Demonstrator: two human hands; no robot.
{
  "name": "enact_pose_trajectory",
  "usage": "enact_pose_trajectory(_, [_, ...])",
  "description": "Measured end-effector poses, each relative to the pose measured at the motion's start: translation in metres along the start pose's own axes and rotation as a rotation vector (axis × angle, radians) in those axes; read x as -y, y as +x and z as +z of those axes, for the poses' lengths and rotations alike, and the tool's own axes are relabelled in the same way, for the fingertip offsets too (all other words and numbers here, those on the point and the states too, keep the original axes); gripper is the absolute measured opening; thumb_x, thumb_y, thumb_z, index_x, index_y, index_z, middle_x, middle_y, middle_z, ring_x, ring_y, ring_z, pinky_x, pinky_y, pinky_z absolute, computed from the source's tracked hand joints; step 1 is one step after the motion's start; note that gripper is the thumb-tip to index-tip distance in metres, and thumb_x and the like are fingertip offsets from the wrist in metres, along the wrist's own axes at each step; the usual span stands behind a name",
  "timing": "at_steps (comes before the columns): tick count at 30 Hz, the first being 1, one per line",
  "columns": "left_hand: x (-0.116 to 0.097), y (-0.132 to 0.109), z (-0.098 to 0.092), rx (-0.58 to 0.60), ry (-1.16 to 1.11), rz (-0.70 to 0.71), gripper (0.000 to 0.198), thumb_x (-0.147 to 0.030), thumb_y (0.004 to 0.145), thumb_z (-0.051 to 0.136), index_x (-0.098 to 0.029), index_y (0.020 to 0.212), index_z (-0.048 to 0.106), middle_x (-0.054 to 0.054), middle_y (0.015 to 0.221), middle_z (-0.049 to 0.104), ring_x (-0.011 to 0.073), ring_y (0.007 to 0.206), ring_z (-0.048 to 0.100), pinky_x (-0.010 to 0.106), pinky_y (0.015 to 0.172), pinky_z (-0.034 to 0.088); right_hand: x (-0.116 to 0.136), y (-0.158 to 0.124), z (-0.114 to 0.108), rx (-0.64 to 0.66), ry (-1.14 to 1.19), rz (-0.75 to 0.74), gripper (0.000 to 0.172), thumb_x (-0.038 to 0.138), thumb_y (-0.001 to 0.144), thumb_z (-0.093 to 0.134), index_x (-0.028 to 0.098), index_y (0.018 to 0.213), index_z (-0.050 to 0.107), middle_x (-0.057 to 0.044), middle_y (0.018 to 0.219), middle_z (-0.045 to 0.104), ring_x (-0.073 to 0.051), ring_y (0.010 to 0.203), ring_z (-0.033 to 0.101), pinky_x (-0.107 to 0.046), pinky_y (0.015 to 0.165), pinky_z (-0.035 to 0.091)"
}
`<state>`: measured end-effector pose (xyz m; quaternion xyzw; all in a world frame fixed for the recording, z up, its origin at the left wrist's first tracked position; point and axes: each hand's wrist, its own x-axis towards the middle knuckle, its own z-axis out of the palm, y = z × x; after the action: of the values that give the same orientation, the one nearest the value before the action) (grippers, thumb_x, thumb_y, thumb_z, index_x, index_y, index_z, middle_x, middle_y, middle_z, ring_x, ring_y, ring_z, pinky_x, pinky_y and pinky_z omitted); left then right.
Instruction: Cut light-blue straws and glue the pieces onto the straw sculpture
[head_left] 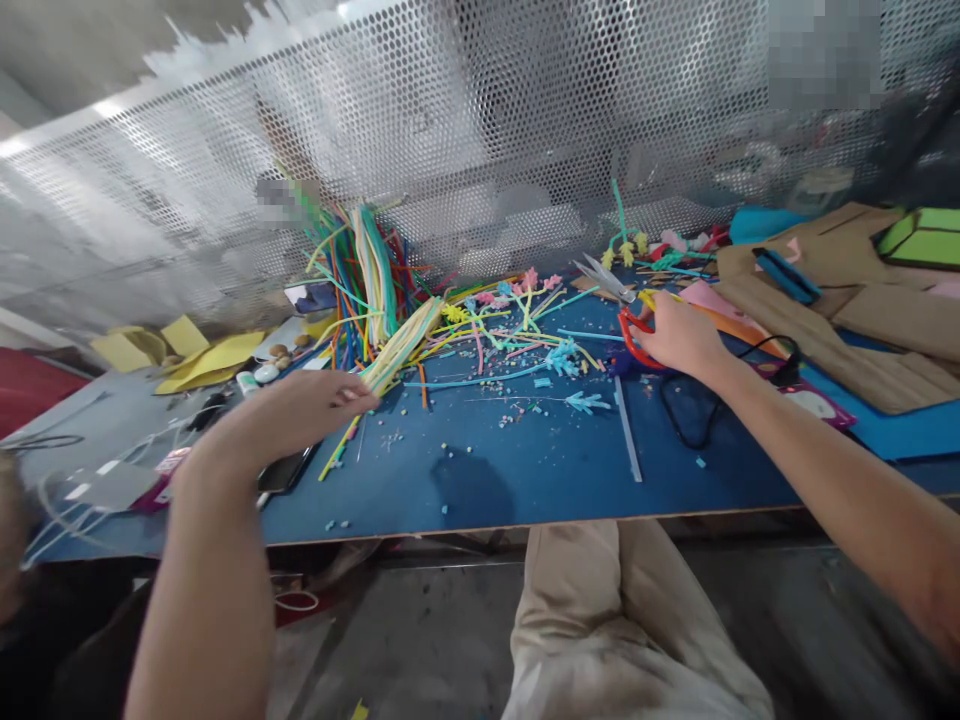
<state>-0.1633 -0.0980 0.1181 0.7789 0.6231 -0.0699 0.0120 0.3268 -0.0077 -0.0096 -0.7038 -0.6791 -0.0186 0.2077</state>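
Pinching should be done lightly, as pale pipe cleaners (405, 345) are held at their near ends by the left hand (319, 405) over the bench (547, 480), red-handled scissors (625, 294) being gripped by the right hand (679, 332).

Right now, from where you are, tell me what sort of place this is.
Likely a craft workbench or small workshop: there are bundled, colorful pipe-cleaner-like stems, red-handled scissors in the right hand, and small blue scraps scattered on the blue tabletop.
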Motion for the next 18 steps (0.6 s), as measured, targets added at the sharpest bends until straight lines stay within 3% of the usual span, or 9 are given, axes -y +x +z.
enact_pose_trajectory(3, [-0.056,0.038,0.005,0.115,-0.119,0.19,0.038,-0.054,0.091,0.05,-0.028,0.105,0.074,-0.001,0.098,0.076,0.0162,0.086,0.069,0.025,0.08,0.048,0.001,0.001,0.001,0.034,-0.021,-0.005,0.03,0.042,0.087,0.06,0.019,0.106,0.057,-0.014,0.105,0.072,-0.031,0.094,0.068,-0.037,0.073,0.048])
enact_pose_trajectory(8, [-0.126,0.095,0.028,0.115,-0.137,0.423,0.032,-0.045,0.093,0.051,-0.026,0.107,0.073,0.002,0.106,0.076,0.0177,0.093,0.069,0.025,0.081,0.047,0.007,-0.003,0.002,0.085,-0.06,-0.05,0.034,0.049,0.088,0.057,0.021,0.107,0.058,-0.013,0.1,0.073,-0.033,0.092,0.069,-0.039,0.073,0.049])
enact_pose_trajectory(13, [-0.163,0.132,0.045,-0.034,-0.055,0.477,0.028,-0.041,0.094,0.053,-0.026,0.107,0.073,0.001,0.102,0.076,0.0199,0.091,0.069,0.027,0.073,0.045,0.005,-0.003,0.001,0.1,-0.113,-0.038,0.039,0.047,0.089,0.055,0.017,0.113,0.058,-0.016,0.1,0.074,-0.034,0.092,0.069,-0.039,0.074,0.049])
enact_pose_trajectory(18, [-0.176,0.147,0.065,-0.095,-0.094,0.525,0.021,-0.037,0.094,0.057,-0.026,0.104,0.072,0.001,0.105,0.074,0.0205,0.095,0.068,0.027,0.073,0.045,0.003,-0.002,0.002,0.101,-0.125,-0.073,0.03,0.037,0.087,0.057,0.019,0.111,0.06,-0.013,0.101,0.075,-0.032,0.088,0.07,-0.037,0.069,0.048])
